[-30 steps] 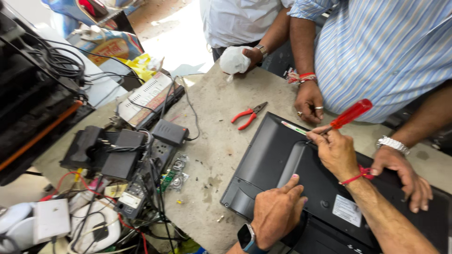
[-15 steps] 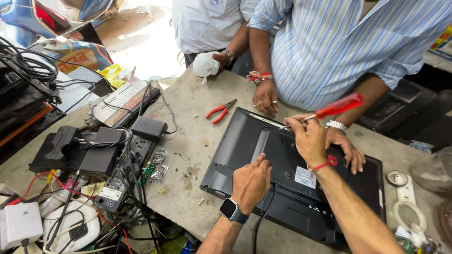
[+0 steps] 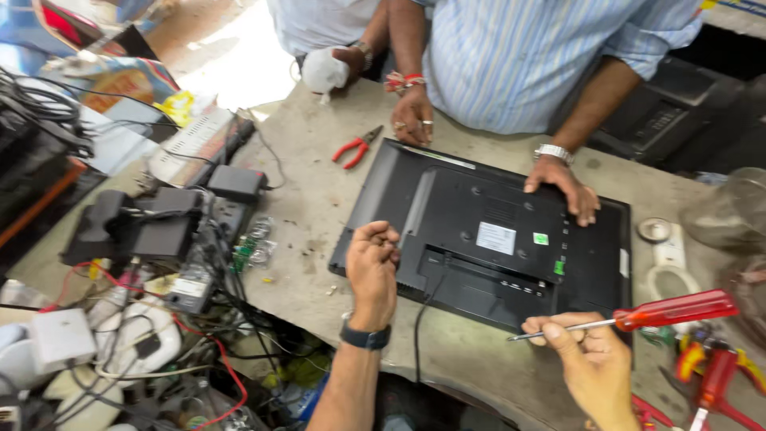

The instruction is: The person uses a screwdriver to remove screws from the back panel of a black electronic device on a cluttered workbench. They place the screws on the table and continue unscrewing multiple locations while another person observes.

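Only one view: cam sat on my head, looked steeply down & fwd over the workbench, close, approx arm's reach. My left hand & right hand came in from bottom edge; black monitor back lay mid-frame; another person's torso was cut off at top.

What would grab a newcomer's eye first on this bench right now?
The big black monitor lying face down mid-table draws the eye, with the left hand curled at its near-left edge. Next is the red-handled screwdriver, held in the right hand at the monitor's near-right corner. Across the table, another person's hand presses on the monitor's back, and red pliers lie near its far-left corner.
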